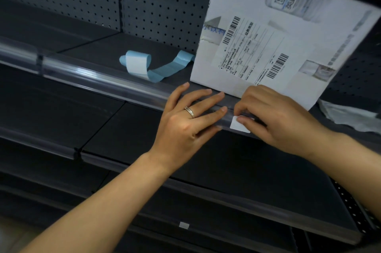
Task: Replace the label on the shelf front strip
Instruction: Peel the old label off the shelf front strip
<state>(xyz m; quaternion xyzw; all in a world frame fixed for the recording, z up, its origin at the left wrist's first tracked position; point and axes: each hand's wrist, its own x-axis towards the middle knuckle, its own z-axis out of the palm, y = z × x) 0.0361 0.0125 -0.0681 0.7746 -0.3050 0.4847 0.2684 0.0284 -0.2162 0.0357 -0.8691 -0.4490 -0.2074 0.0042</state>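
Dark metal shelf (115, 46) runs across the upper half of the frame. On it: a curled blue label strip (156, 67) at upper centre, a white cardboard box (268, 46) at upper right, crumpled plastic (346, 116) at right edge.

white carton (268, 32) w/ barcodes on shelf, leaning vs pegboard (160, 5); crumpled plastic (348, 116) at right

head view | worn high, looks forward and down | close on clear plastic shelf front strip (107, 79) | tilted right
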